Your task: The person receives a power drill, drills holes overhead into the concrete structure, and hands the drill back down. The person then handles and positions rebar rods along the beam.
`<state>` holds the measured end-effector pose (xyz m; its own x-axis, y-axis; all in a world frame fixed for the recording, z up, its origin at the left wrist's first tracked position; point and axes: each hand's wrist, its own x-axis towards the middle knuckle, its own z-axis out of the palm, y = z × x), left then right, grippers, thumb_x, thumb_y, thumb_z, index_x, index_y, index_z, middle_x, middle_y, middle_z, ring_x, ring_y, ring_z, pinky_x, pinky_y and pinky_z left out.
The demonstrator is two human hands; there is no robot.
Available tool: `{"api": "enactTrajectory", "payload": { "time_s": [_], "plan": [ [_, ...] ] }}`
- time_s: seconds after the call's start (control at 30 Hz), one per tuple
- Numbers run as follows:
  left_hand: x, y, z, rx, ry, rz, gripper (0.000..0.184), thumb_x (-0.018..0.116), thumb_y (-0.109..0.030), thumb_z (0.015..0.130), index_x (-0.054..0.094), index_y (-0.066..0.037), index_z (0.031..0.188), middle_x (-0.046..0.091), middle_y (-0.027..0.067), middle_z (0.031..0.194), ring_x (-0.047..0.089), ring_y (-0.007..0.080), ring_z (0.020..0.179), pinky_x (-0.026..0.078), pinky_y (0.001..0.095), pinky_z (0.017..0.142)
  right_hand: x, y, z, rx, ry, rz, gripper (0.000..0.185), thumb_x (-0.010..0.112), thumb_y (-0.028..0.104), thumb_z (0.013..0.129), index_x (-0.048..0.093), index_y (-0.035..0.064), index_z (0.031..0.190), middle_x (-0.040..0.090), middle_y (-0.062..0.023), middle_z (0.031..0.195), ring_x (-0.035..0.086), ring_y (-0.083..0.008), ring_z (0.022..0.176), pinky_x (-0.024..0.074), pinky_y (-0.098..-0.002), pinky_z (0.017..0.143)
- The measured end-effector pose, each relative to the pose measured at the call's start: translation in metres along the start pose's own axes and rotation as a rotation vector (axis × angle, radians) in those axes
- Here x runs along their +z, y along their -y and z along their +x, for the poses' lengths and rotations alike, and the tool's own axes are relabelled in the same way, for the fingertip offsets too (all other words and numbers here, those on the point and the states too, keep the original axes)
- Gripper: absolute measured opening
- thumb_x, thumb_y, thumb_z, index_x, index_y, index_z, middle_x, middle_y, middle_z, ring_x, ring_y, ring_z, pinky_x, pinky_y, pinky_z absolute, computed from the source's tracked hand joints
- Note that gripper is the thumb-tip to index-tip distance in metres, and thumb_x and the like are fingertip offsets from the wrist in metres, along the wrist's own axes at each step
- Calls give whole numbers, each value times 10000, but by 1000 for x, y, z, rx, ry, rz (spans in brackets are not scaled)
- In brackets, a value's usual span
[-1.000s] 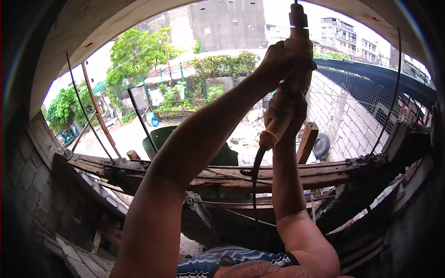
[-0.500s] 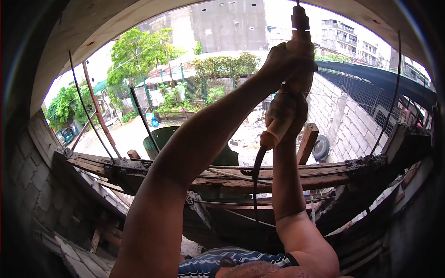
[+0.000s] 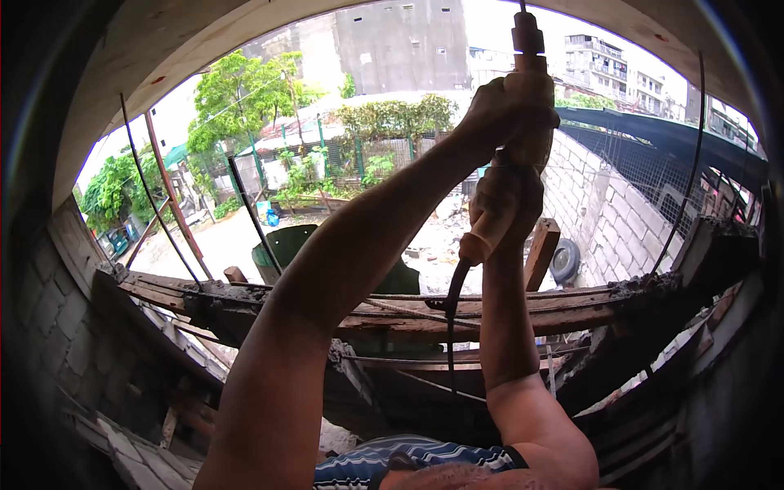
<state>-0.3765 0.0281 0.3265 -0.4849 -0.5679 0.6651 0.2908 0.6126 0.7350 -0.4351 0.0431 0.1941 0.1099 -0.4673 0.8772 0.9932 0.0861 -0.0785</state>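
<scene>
A power drill points upward at the top centre-right, its dark chuck and thin bit reaching the upper edge of the view. My left hand is wrapped round the drill's body near the chuck. Just below, my right hand grips the drill's handle, and its fingers are partly in shadow. A black power cord hangs from the base of the handle, in front of a wooden beam. The tip of the bit is cut off by the frame's edge.
A rough wooden beam with rods and wire crosses in front. Thin upright bars stand at both sides. A concrete ceiling edge arches overhead. Beyond are a green sheet, a tyre and a block wall.
The drill and both hands have stayed nearly in place, shifting only very slightly downward in the view since the earliest frame. The grip is unchanged.
</scene>
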Motion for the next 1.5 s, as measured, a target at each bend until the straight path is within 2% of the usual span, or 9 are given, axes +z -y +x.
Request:
{"api": "enactTrajectory", "payload": {
  "time_s": [0.2,0.27,0.37,0.9,0.97,1.1,1.2,1.27,1.5],
  "plan": [
    [-1,-1,-4,-23,52,-27,574,828,-159,671,588,6,1166,675,95,982,675,198,884,559,326,800,-2,0,-2,51,67,102,304,435,318,1024,480,32,1119,505,-1,779,496,-138,634,439,-268,502],
    [1,-2,-6,-85,2,39,578,828,-153,671,581,7,1168,675,107,977,680,206,873,563,339,800,0,-1,-6,25,-3,79,480,547,275,982,415,-28,1330,502,0,872,515,-115,778,445,-262,592],
    [0,-4,-5,-74,32,25,560,828,-134,666,583,11,1148,675,117,969,684,209,854,570,350,793,-10,-2,-5,27,76,158,514,552,270,982,390,-26,1370,496,-11,903,503,-120,829,432,-270,581],
    [0,1,-3,36,104,-71,508,796,-181,698,604,10,1127,674,78,940,674,171,831,559,316,754,-4,8,-3,20,64,-63,343,469,288,1005,451,20,1219,489,21,746,495,-107,617,454,-264,540],
    [1,-2,-5,12,95,-71,504,800,-180,694,611,9,1121,676,77,938,673,166,829,558,313,755,9,-1,-3,-113,-110,-155,328,446,284,1008,485,-14,1140,415,14,628,412,-91,491,351,-229,399],
    [0,-10,-7,-46,85,-131,589,862,-154,588,600,42,1078,681,116,921,688,209,820,581,337,754,17,-7,-4,-55,-14,-41,328,437,282,1015,478,-17,1143,404,27,618,405,-91,485,352,-232,406],
    [3,-11,-8,-51,77,-39,499,804,-193,694,619,9,1111,676,74,923,673,169,822,554,306,754,17,-5,-4,-91,-95,-88,321,433,281,1019,471,-14,1139,390,39,613,393,-91,483,355,-242,412],
    [2,-11,-10,-39,101,-32,479,798,-200,703,624,8,1098,673,77,911,671,167,815,553,304,745,9,0,-4,14,117,-51,225,446,289,1021,466,65,1027,431,29,697,441,-96,595,426,-266,526],
    [2,-9,-12,21,124,-79,388,766,-210,747,647,2,1049,670,72,879,669,154,789,551,285,714,16,-5,-6,-46,6,-64,285,426,279,1021,486,8,1086,395,40,635,412,-99,542,396,-263,484]
  ]
}}
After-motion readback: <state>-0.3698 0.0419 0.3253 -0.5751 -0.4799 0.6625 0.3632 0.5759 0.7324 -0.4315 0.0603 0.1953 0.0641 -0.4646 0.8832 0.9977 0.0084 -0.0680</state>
